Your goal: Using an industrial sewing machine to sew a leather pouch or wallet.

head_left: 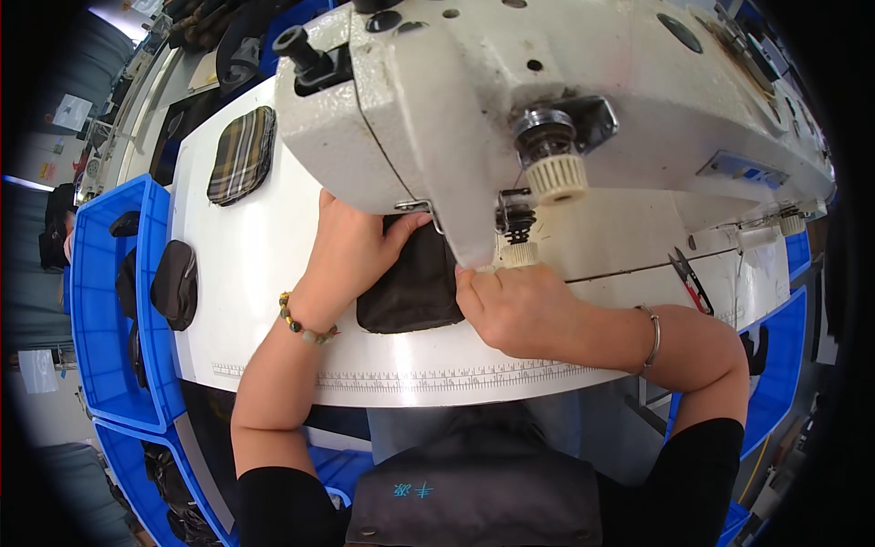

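Observation:
A dark brown fabric piece [410, 292] with rounded corners lies flat on the white table, its far end under the head of a sewing machine [437, 100]. My left hand [351, 246] rests at its far left edge, thumb stretched out on the cloth and apart from the other fingers. Those fingertips are hidden behind the machine head. At the right edge of the piece, my right hand [519, 310] has its fingers curled, with thumb and forefinger pinching the cloth. The needle area is hidden by the machine.
A plaid fabric piece [241, 157] lies at the far left of the table. Dark pieces [174, 284] lie by the left edge, next to a blue bin [164, 383]. Red-and-black thread snips [691, 281] lie to the right. A ruler strip [410, 378] runs along the front edge.

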The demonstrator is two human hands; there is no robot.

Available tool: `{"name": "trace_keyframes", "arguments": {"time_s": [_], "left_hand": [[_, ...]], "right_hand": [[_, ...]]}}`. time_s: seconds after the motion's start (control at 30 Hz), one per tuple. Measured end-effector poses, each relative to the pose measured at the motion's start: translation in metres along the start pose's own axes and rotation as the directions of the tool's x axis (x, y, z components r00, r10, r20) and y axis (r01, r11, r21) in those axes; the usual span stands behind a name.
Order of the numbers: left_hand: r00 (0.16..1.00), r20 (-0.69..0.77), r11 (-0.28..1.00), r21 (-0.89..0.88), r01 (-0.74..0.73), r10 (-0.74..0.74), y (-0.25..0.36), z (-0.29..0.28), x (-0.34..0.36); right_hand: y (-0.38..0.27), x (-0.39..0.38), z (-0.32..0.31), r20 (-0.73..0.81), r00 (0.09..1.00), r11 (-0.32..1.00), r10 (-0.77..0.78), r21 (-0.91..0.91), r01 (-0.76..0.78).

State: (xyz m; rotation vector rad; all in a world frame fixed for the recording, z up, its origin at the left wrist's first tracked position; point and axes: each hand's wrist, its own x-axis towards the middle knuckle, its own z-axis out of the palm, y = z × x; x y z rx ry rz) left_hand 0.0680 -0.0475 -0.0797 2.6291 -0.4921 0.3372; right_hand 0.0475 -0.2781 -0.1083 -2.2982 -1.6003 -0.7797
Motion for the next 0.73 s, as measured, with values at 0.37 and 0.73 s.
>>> {"name": "trace_keyframes", "arguments": {"time_s": [0.37,0.73], "left_hand": [[0.972,-0.232,0.997,0.059,0.058,-0.042,-0.031,0.008,0.007],[0.932,-0.352,0.974,0.163,0.157,-0.091,-0.072,-0.017,0.011]], "right_hand": [[0.017,0.003,0.009,0.084,0.988,0.991,0.129,0.016,-0.13],[0.027,-0.022,0.061,0.082,0.991,0.989,0.11,0.087,-0.117]]}}
